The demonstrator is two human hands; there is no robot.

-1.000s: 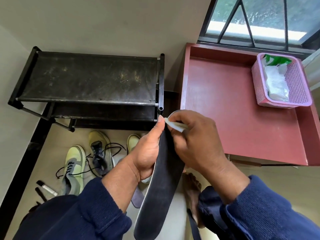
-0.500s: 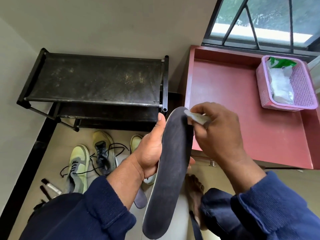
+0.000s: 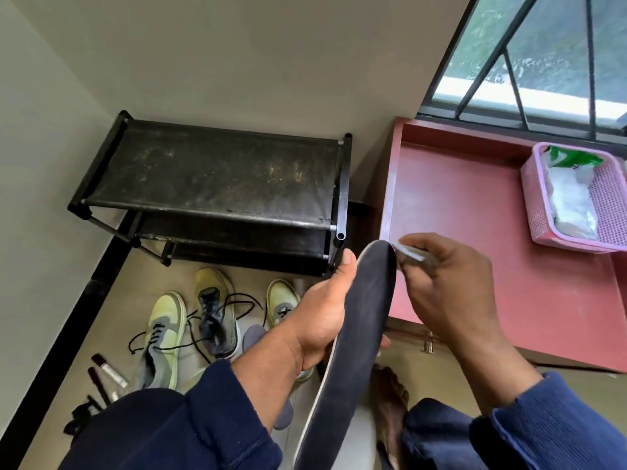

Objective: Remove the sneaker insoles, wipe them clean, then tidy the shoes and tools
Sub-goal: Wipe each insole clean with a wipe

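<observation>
A long dark insole [image 3: 356,334] stands upright in front of me, and my left hand [image 3: 322,317] grips its left edge around the middle. My right hand [image 3: 451,293] pinches a small folded white wipe [image 3: 412,254] just right of the insole's top end. On the floor below lie yellow-green sneakers [image 3: 163,337] [image 3: 215,310] with loose black laces, and a third one [image 3: 281,301] is partly hidden behind my left hand. A grey insole [image 3: 252,335] lies among them.
A black two-tier shoe rack [image 3: 217,184] stands against the wall. To the right is a red cabinet top [image 3: 475,232] with a pink basket [image 3: 610,212] holding wipe packets. Small tubes and dark tools [image 3: 105,371] lie on the floor at left. My bare foot [image 3: 390,395] shows below.
The right hand with the wipe slid up along the insole and off its top end to the right. The insole's dark face turned more toward me.
</observation>
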